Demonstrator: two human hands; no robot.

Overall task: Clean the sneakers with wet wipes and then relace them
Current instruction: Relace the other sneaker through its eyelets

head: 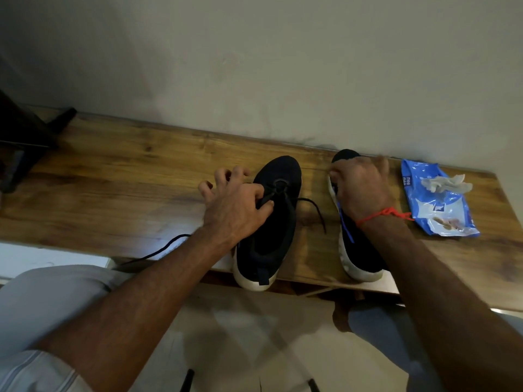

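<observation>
Two black sneakers with white soles stand side by side on a wooden bench, toes toward the wall, heels over the front edge. The left sneaker has a loose black lace trailing across the wood. The right sneaker shows a blue lace. Near it lies a blue wet-wipes pack with a crumpled used wipe on top.

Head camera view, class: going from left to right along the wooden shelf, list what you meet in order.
Dark object at the far left → left hand pinching a black lace → left sneaker → right hand on the right sneaker → blue wet wipes pack with a crumpled used wipe on it.
</observation>
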